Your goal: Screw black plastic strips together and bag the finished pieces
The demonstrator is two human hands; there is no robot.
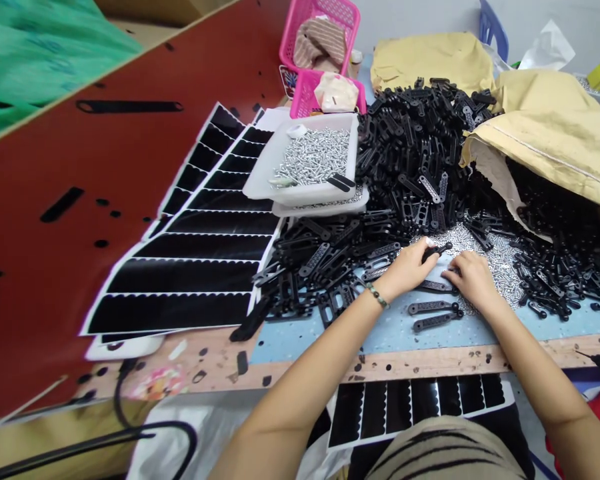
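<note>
My left hand (411,268) is closed on a small black plastic bracket (437,251) held just above the table. A beaded bracelet sits on that wrist. My right hand (470,279) rests close beside it, fingers curled down into a spread of small silver screws (500,260); what it pinches is hidden. Three more black brackets (433,313) lie flat on the light blue mat (570,320) in front of my hands. A big heap of the same black brackets (410,153) fills the table behind them.
A white tray of silver screws (313,157) stands at mid-left, with pink baskets (320,40) behind. Sheets of black adhesive strips (195,267) fan out on the left beside a red-brown board (55,220). Tan sacks (555,127) spill brackets at right.
</note>
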